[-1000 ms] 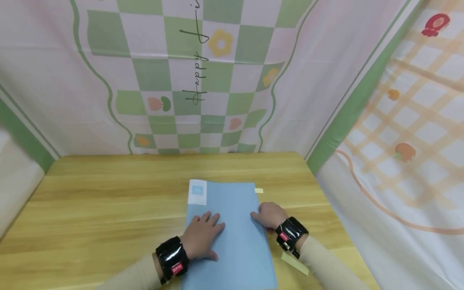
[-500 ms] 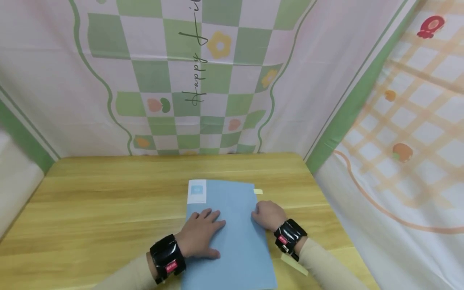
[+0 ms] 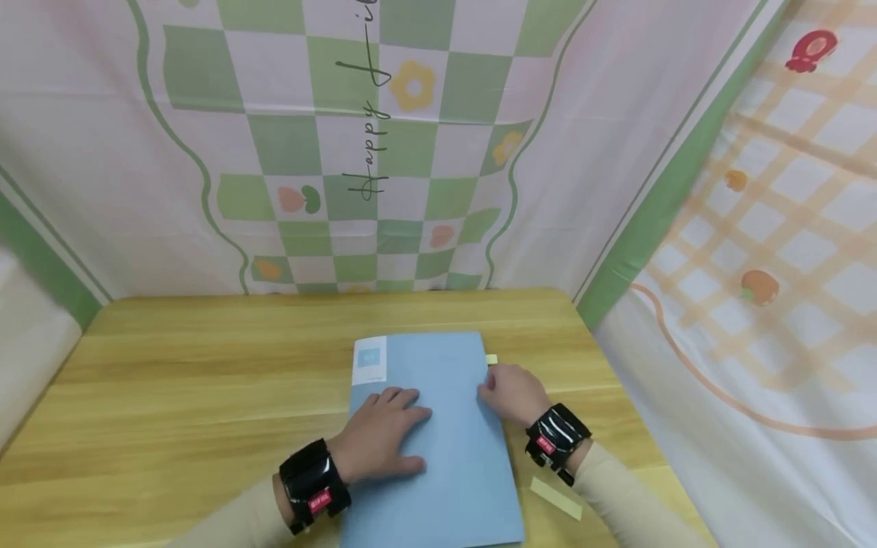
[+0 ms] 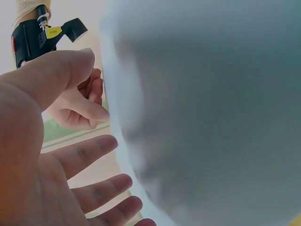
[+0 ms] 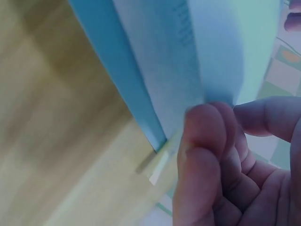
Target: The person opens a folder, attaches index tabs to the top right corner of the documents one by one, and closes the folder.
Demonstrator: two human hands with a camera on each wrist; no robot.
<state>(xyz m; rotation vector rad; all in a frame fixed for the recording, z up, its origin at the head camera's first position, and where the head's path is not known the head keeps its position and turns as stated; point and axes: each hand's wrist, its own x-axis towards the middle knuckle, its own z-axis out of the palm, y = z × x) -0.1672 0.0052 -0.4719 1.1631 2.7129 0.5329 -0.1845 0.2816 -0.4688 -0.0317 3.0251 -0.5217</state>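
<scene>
A light blue folder (image 3: 455, 464) lies on the wooden table, with a white label (image 3: 370, 359) at its far left corner. My left hand (image 3: 377, 438) rests on its cover, fingers spread. At the folder's right edge, my right hand (image 3: 515, 394) pinches the cover between thumb and curled fingers. The right wrist view shows the cover raised a little, with white pages (image 5: 160, 56) and the blue back cover (image 5: 113, 70) below it. A pale yellow tab (image 3: 492, 359) sticks out beside the far right edge, just beyond the right hand.
A pale yellow strip (image 3: 556, 498) lies on the wooden table (image 3: 205, 396), right of the folder and near the right forearm. Patterned cloth curtains (image 3: 404, 152) stand behind the table and along its sides.
The right hand has moved slightly towards the folder's far end, still at its right edge. The left hand has slid a little to the right and away on the cover.
</scene>
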